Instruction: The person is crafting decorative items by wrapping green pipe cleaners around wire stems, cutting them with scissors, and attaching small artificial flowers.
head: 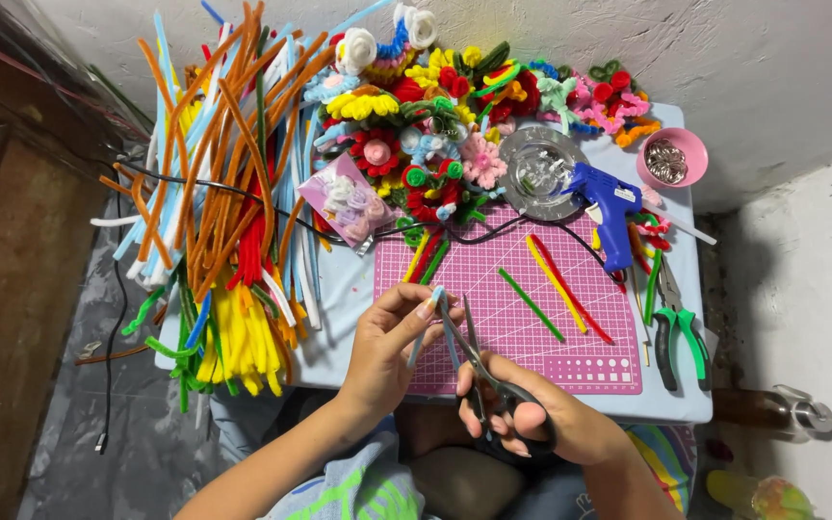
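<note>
Left hand (389, 339) pinching fuzzy pale-blue pipe cleaner (426, 323), right hand (541, 419) gripping steel scissors (479, 371)

cutting mat (570, 318): pink, white grid | glue gun (609, 207): blue | pliers (678, 332): green handles | bowl (678, 144): pink

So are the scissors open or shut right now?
Open: the scissors in the right hand have their blades spread around the light blue pipe cleaner pinched by the left hand.
</note>
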